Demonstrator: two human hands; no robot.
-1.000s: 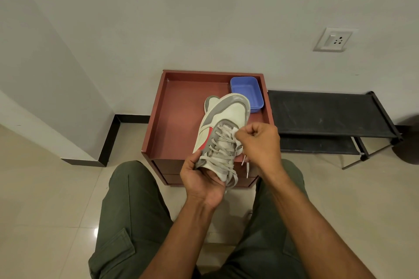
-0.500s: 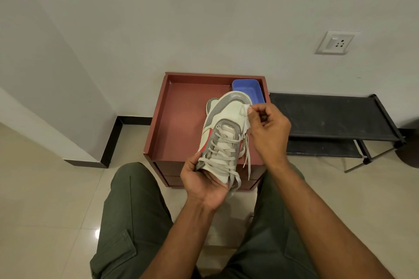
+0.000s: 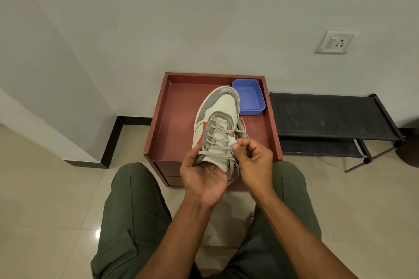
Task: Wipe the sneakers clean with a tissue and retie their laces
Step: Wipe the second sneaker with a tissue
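A white sneaker with grey trim, a red side stripe and loose grey laces is held toe-away over the red cabinet. My left hand grips it from below at the heel, thumb on its left side. My right hand pinches a small white tissue against the right side of the lacing. A second sneaker lies behind the held one, mostly hidden, only a sliver of it showing.
The red-brown cabinet top has a raised rim and stands against the wall. A blue plastic tub sits in its far right corner. A black shoe rack stands to the right. My knees in green trousers frame the floor below.
My right hand has come back from the sneaker's toe side down to the lacing, with the tissue in its fingers. The sneaker's toe has tipped a little further away.
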